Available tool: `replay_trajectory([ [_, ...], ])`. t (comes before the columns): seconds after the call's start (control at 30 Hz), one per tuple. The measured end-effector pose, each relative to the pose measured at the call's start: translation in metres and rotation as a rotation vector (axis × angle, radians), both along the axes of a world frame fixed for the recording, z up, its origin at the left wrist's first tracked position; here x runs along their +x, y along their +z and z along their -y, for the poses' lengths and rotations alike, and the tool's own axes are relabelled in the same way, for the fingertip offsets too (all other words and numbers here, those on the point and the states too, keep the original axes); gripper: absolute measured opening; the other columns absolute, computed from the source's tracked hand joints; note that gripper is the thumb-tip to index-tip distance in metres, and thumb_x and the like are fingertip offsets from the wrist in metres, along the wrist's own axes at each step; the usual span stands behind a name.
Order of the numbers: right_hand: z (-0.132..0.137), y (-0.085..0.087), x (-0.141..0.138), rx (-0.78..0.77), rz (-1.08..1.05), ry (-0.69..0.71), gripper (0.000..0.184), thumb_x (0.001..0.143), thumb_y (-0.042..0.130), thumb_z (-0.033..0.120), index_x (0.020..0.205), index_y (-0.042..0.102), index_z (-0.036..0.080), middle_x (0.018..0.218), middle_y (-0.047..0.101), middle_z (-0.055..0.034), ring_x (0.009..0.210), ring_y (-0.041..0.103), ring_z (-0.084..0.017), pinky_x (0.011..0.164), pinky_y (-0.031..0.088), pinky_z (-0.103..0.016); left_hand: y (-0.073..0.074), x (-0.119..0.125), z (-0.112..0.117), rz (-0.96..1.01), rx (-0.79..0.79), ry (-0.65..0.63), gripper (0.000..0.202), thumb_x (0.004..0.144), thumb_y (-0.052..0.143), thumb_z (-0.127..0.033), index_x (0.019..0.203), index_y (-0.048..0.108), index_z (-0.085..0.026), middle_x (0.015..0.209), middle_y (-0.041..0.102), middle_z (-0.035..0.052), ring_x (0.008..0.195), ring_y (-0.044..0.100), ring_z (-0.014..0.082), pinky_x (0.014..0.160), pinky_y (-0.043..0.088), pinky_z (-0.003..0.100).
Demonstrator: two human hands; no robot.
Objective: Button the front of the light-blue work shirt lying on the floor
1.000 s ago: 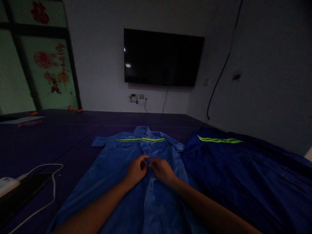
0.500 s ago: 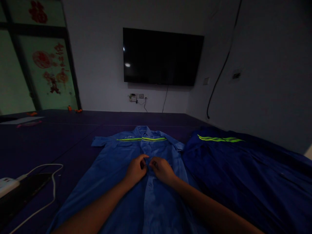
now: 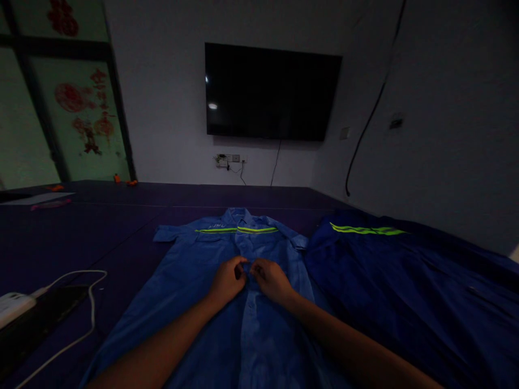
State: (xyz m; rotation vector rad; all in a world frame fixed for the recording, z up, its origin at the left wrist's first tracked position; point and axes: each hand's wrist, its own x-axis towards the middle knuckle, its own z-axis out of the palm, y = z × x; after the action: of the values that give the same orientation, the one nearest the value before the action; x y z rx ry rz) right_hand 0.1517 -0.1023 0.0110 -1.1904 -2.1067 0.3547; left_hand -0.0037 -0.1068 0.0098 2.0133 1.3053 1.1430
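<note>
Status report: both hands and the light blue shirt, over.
Left hand and right hand pinch front placket of light blue shirt. Shirt flat on table. Dark blue garment beside, not obstructing.

One head-worn camera looks forward and down, close over the light blue short-sleeved work shirt (image 3: 227, 281); the black wall-mounted television (image 3: 271, 92) faces it beyond

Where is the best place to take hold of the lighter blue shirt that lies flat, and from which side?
Probably the near hem of the light blue shirt, gripped from the person's own side: it lies flat, collar far, with left hand and right hand pinching its front placket. The dark blue garment crowds its right edge.
</note>
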Motion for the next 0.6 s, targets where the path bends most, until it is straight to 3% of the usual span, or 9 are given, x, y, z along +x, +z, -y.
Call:
replay_trajectory([
  [0.6,0.0011,0.0033,-0.0001,-0.042,-0.010,0.000,0.012,0.076,0.050,0.018,0.079,0.062,0.017,0.068,0.064,-0.0014,0.060,0.057,-0.012,0.055,0.037,-0.020,0.0036,0.0006,0.0033,-0.100,0.018,0.005,0.022,0.068,0.051,-0.015,0.087,0.063,-0.013,0.064,0.058,0.0001,0.060,0.052,0.0108,0.057,0.038,0.020],
])
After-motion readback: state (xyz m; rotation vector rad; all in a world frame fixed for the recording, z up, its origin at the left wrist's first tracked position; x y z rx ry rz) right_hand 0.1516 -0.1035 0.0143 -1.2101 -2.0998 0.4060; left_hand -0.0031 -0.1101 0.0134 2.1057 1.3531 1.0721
